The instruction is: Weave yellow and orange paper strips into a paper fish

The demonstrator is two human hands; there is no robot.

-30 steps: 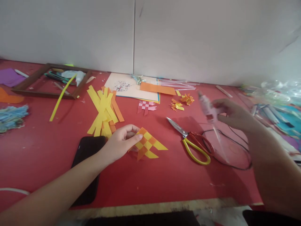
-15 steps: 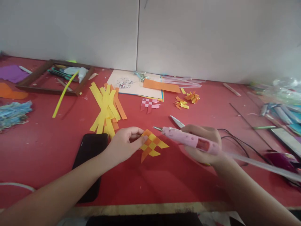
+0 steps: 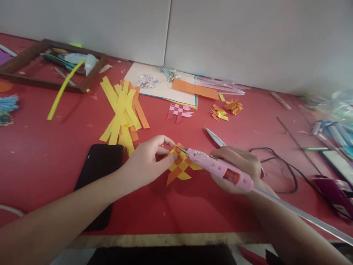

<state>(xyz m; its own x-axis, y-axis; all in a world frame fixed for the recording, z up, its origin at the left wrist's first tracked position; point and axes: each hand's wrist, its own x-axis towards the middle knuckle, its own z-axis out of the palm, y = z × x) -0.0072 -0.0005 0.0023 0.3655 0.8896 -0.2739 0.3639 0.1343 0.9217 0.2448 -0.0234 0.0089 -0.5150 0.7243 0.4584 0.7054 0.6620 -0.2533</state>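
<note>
Between its thumb and fingers my left hand [image 3: 154,158] pinches a woven paper fish [image 3: 180,165] in orange and yellow checks, held just above the red table. My right hand [image 3: 238,165] is wrapped round a pink hot glue gun [image 3: 217,167], with a long clear glue stick [image 3: 298,213] running out of its back end. The metal nozzle is at the upper corner of the fish; whether it touches the paper I cannot tell. Scissors [image 3: 215,137] lie beyond my right hand, partly hidden by it. A finished-looking pink checked paper fish [image 3: 178,111] lies farther back.
Yellow and orange paper strips [image 3: 122,110] are piled left of centre, above a black phone [image 3: 100,165]. A wooden frame [image 3: 102,68] with glue and tools stands back left. Paper sheets [image 3: 162,88] and paper scraps [image 3: 220,113] lie behind. A black cable [image 3: 292,176] loops at right.
My right hand has brought the glue gun's nozzle left, onto or over the fish's upper corner. My left hand still holds the fish. The camera view has tilted downward slightly.
</note>
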